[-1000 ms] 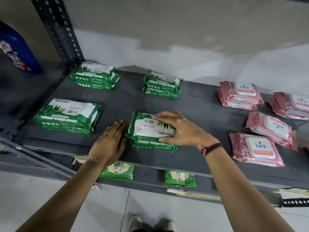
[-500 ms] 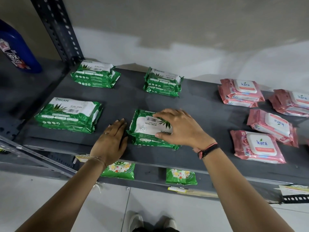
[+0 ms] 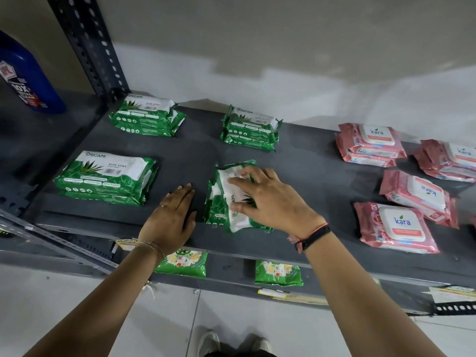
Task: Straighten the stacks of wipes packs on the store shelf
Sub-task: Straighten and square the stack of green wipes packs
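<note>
A person's left hand (image 3: 171, 217) lies flat and open, palm down, on the grey shelf (image 3: 304, 173) near its front edge, holding nothing. Just to its right, the right hand (image 3: 268, 199) spreads its fingers over the top green wipes pack (image 3: 233, 199), turned askew on its stack near the front edge, thumb against the pack's near side.

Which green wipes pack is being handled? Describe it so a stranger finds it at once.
On the grey shelf, find the front row's green stacks. The handled pack lies under the right hand, skewed and turned on end, unlike the squared stack to its left.
</note>
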Demonstrator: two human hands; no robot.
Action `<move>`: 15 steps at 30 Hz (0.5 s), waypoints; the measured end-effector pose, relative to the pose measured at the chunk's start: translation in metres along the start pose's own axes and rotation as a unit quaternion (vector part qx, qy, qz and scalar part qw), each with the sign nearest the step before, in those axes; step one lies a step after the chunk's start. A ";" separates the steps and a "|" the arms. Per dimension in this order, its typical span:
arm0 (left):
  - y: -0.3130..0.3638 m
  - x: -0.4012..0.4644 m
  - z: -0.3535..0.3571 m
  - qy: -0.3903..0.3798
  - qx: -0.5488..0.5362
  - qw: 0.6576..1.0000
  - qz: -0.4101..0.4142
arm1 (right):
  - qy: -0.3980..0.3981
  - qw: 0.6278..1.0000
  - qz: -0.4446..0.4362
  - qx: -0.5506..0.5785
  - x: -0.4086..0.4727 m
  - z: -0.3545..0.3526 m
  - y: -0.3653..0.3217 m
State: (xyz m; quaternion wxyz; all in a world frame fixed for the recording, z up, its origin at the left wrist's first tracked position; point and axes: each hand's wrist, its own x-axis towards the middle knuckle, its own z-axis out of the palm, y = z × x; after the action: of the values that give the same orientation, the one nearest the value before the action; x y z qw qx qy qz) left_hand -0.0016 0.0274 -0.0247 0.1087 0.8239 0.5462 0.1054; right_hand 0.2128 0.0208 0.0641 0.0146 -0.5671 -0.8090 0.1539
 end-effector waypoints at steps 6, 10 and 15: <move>0.001 0.000 0.000 -0.001 -0.003 1.000 -0.001 | 0.030 0.998 0.011 -0.053 0.001 -0.005 -0.007; 0.001 0.000 0.000 0.002 -0.007 1.000 -0.005 | -0.090 0.981 -0.084 -0.148 0.004 -0.023 0.006; 0.001 0.000 0.000 0.002 -0.010 1.000 -0.007 | -0.076 0.976 -0.109 -0.173 0.009 -0.013 0.006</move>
State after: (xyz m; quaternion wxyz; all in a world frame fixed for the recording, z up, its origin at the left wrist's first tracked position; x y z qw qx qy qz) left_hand -0.0004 0.0272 -0.0239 0.1162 0.8185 0.5514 0.1120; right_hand 0.2179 0.0338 0.0740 -0.1282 -0.4563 -0.8790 0.0516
